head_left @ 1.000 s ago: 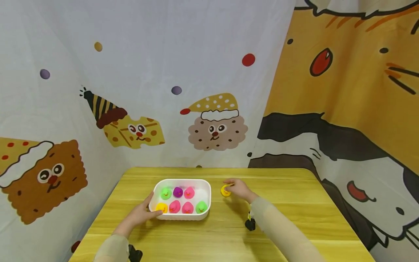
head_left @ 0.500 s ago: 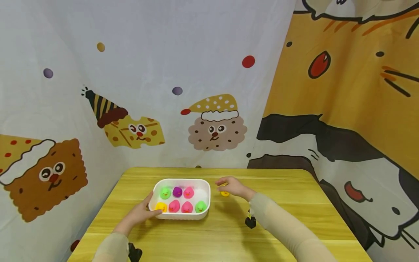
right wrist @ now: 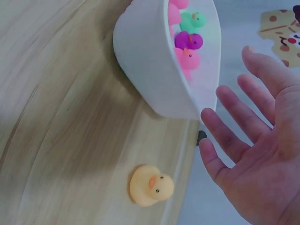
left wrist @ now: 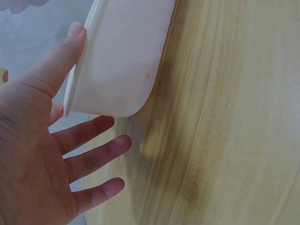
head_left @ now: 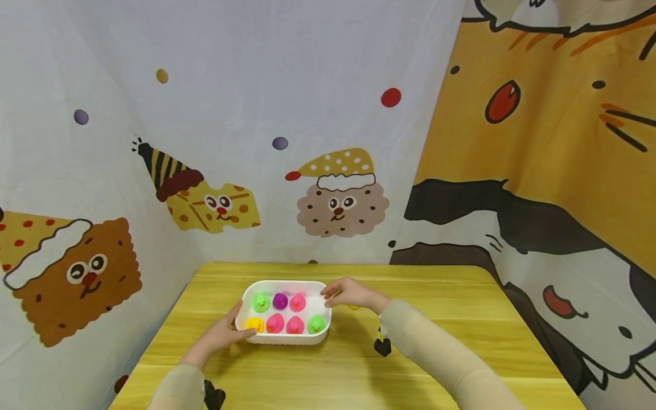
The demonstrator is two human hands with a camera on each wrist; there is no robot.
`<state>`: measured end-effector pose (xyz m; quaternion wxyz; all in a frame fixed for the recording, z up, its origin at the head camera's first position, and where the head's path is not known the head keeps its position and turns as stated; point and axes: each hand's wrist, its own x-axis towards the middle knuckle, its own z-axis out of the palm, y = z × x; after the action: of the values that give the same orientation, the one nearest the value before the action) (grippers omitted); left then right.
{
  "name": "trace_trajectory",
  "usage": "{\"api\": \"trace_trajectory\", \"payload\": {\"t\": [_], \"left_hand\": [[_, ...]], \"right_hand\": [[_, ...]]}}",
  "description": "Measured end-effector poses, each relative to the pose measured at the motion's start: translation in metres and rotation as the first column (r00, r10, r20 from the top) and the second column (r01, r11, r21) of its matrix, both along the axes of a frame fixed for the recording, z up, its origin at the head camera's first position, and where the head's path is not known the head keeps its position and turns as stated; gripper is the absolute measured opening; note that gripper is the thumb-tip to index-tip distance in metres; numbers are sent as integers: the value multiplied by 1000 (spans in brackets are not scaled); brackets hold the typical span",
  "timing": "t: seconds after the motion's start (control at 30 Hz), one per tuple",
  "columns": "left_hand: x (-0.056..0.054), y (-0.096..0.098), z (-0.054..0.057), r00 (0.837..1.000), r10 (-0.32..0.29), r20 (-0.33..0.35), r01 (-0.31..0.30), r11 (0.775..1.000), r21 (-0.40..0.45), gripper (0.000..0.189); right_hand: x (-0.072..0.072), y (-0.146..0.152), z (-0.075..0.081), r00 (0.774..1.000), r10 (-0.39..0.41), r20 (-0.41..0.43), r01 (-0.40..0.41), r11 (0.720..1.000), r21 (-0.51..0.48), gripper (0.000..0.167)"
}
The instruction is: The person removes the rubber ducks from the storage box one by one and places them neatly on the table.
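A white plastic tub (head_left: 287, 340) holds small rubber ducks in green, purple, pink and yellow. My left hand (head_left: 221, 335) rests at its left front corner. In the left wrist view the thumb (left wrist: 65, 51) lies against the rim, and the lower fingers stretch out spread beneath the corner. My right hand (head_left: 352, 293) is at the tub's right end, fingertips right at the rim. The right wrist view shows its fingers apart and holding nothing. A yellow rubber duck (right wrist: 151, 185) stands on the table to the right of the tub, mostly hidden behind the right hand in the head view.
The wooden table (head_left: 287, 376) reaches back to a cartoon-printed cloth (head_left: 230, 85) hanging behind and along both sides. Black devices (head_left: 382, 346) sit by both wrists. Inside the tub, bare floor shows between the two rows of ducks and at the right.
My right hand has left the yellow duck and moved left to the tub's right rim. The duck stays on the table. My left hand keeps its place at the tub.
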<state>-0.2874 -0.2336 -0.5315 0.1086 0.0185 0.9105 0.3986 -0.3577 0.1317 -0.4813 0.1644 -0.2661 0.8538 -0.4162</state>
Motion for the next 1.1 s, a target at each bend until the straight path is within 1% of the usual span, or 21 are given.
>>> {"api": "trace_trajectory", "payload": {"t": [0.17, 0.3, 0.43, 0.57, 0.8, 0.97, 1.1], "left_hand": [[-1, -1, -3, 1000, -1, -2, 1, 1000, 2, 106], [-2, 0, -4, 1000, -5, -11, 5, 1000, -9, 106], [-2, -1, -4, 1000, -4, -14, 4, 1000, -7, 105], [-2, 0, -3, 1000, -6, -17, 6, 1000, -15, 104], [-2, 0, -3, 1000, -3, -20, 3, 1000, -6, 104], [-2, 1, -3, 1000, 0, -24, 0, 1000, -11, 105], [-2, 1, -2, 1000, 1, -26, -2, 1000, -25, 106]], "right_hand": [[0, -11, 0, 998, 59, 24, -59, 998, -8, 39], [-1, -18, -3, 996, 90, 19, -90, 995, 29, 38], [-2, -25, -4, 993, 119, 28, -121, 989, 90, 37], [-2, -29, -5, 989, 142, 32, -145, 978, 152, 35], [-5, -34, -12, 984, 173, 37, -177, 964, 200, 33], [-6, -37, -14, 975, 218, 33, -220, 945, 242, 30], [-7, -41, -14, 968, 249, 24, -245, 929, 277, 31]]}}
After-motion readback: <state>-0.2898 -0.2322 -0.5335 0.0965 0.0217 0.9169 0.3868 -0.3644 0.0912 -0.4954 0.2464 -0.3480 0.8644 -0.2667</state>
